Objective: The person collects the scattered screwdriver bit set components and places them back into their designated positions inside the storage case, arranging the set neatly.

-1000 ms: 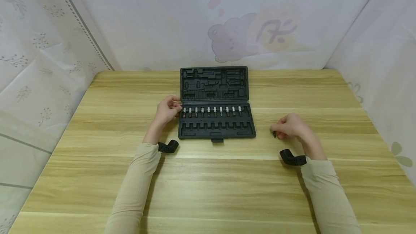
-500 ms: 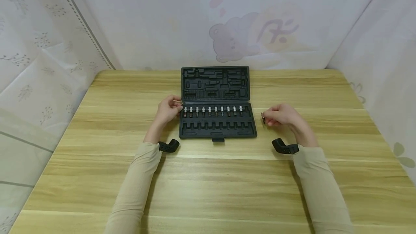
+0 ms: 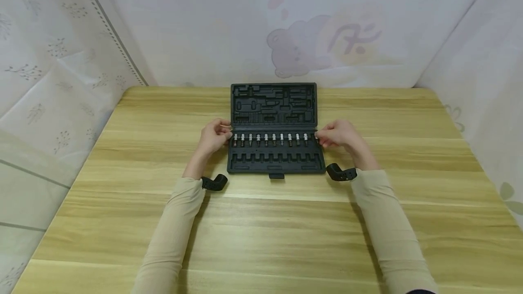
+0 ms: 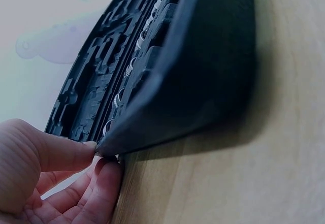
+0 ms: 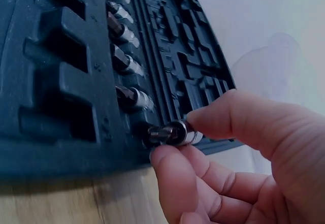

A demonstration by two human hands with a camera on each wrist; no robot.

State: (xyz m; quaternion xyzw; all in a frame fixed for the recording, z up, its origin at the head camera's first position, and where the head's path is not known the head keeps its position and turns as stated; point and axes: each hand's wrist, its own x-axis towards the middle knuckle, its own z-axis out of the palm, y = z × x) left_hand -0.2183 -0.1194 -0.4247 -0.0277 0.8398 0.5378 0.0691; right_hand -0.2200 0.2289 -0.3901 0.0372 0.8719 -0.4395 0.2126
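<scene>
A black tool case [image 3: 276, 169] lies unfolded on the wooden table, its lid [image 3: 273, 103] laid back behind the base. Several silver bit sockets [image 3: 266, 139] stand in a row in the base's upper slots; the lower slots hold nothing. At the case's left edge, my left hand [image 3: 212, 137] grips the corner, thumb [image 4: 71, 153] on the rim and fingers curled beside it. My right hand [image 3: 339, 135] pinches one bit socket [image 5: 175, 132] between thumb and fingers, over the right end of the row. From the head view this socket is mostly hidden by the fingers.
Patterned white cloth [image 3: 204, 26] hangs behind and at both sides of the table [image 3: 261, 239]. A latch [image 3: 276, 176] juts from the case's front edge. Black wrist mounts [image 3: 341, 173] sit on both forearms.
My right hand has moved left and farther away from me, bringing the bit socket from the bare table to the case's right end. The left hand stays at the left edge.
</scene>
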